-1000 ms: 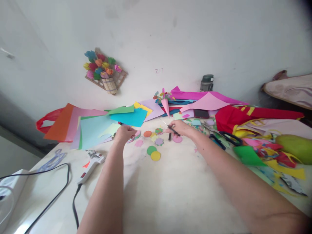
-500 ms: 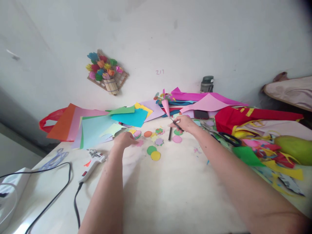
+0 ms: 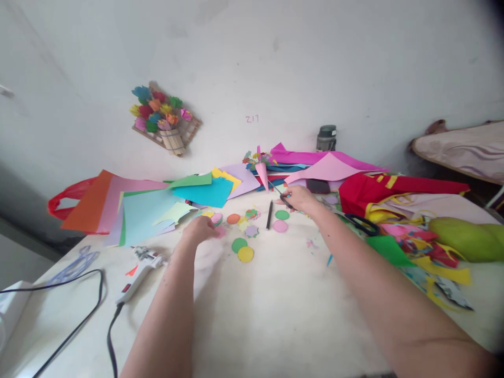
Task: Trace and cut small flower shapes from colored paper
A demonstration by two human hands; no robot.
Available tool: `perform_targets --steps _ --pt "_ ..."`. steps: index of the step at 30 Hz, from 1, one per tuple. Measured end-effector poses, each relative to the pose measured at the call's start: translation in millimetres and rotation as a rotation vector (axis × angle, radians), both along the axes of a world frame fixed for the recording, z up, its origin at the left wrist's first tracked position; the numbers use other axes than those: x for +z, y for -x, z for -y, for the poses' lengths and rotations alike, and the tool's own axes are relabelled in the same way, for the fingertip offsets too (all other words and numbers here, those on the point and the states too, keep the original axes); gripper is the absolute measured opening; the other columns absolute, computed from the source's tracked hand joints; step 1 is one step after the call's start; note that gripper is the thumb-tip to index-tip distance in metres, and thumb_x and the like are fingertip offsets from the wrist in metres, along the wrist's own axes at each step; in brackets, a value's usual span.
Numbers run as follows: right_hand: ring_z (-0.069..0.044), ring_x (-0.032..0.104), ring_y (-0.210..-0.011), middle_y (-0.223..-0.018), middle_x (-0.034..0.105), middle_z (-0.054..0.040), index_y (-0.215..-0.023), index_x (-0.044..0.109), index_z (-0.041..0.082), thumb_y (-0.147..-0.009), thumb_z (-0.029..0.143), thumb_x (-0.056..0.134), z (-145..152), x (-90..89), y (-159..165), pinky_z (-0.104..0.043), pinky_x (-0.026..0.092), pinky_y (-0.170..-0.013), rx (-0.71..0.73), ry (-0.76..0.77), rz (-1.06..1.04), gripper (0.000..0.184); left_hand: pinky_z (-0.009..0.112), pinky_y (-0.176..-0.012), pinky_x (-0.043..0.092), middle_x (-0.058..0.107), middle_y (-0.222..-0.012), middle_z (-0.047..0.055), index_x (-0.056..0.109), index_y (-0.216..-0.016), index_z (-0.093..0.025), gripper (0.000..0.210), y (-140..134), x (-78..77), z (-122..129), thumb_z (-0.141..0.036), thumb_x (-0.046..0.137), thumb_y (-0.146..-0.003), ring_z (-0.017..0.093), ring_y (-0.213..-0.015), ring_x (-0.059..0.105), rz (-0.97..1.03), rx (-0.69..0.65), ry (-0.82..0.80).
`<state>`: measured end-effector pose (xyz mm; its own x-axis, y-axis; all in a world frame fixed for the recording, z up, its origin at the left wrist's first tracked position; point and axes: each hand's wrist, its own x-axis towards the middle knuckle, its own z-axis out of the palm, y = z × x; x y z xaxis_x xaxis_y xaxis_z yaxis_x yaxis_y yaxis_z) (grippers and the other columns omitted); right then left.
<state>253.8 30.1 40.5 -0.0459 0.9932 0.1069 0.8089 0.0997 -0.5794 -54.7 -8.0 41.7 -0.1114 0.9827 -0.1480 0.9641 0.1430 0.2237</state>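
My right hand (image 3: 300, 199) grips a pair of scissors (image 3: 286, 199), its blades pointing up and left toward a pink paper cone (image 3: 262, 174) topped with small colourful paper flowers. Just below lie a black pen (image 3: 270, 215), a green paper circle (image 3: 282, 214) and a pink paper circle (image 3: 281, 226). My left hand (image 3: 200, 229) rests low over the table, fingers curled together, at the edge of a pink paper piece (image 3: 220, 231); whether it holds anything is hidden. Scalloped paper shapes and an orange circle (image 3: 233, 219) lie between the hands, with a yellow circle (image 3: 245, 254) nearer me.
Coloured paper sheets (image 3: 147, 205) spread at the back left. A glue gun (image 3: 138, 275) with its black cord lies left of my forearm. At the right are a phone (image 3: 317, 186), black-handled scissors (image 3: 362, 224), paper scraps (image 3: 429, 241) and a green fruit (image 3: 457, 239). A bottle (image 3: 326, 137) stands behind.
The view has turned slightly right. My right hand has shifted a little right with the scissors, uncovering the green circle beside the pen. My left hand stays almost in place.
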Motion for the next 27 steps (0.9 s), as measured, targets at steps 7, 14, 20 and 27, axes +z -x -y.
perform_targets --steps 7,14,20,27 --pt "-0.013 0.06 -0.051 -0.059 0.064 -0.0022 -0.079 0.068 0.018 -0.063 0.053 0.061 2.2 5.2 -7.1 -0.02 0.039 -0.048 -0.02 0.072 0.103 0.039 0.022 -0.049 0.036 0.06 -0.056 -0.002 0.057 -0.063 -0.021 0.02 3.2 -4.4 -2.0 -0.033 0.066 -0.051 0.014 -0.055 0.056 0.088 0.027 -0.029" --pt "-0.022 0.063 -0.081 -0.083 0.068 -0.0081 -0.083 0.069 0.021 -0.065 0.04 0.06 3.1 4.3 -12.7 -0.027 0.044 -0.062 -0.127 0.13 0.417 0.028 0.022 -0.046 0.037 0.05 -0.04 -0.004 0.052 -0.049 -0.02 0.017 6.3 -8.2 -4.3 -0.028 0.067 -0.049 0.013 -0.044 0.049 0.237 0.059 0.057" --pt "-0.028 0.059 -0.096 -0.101 0.064 -0.0149 -0.097 0.067 0.017 -0.063 0.035 0.063 -1.4 -5.5 -18.4 -0.032 0.046 -0.073 -0.207 0.156 0.525 0.039 0.02 -0.045 0.035 0.054 -0.043 -0.003 0.053 -0.048 -0.02 0.015 9.2 -8.9 -6.8 -0.025 0.066 -0.047 0.012 -0.045 0.05 0.253 0.044 -0.024" --pt "-0.03 0.059 -0.097 -0.105 0.063 -0.0172 -0.104 0.064 0.016 -0.065 0.032 0.061 -0.1 -3.0 -17.0 -0.037 0.047 -0.074 -0.187 0.199 0.557 0.042 0.022 -0.047 0.043 0.059 -0.048 -0.001 0.056 -0.056 -0.018 0.019 6.6 3.8 -5.4 -0.029 0.07 -0.05 0.014 -0.05 0.057 0.475 0.02 -0.174"
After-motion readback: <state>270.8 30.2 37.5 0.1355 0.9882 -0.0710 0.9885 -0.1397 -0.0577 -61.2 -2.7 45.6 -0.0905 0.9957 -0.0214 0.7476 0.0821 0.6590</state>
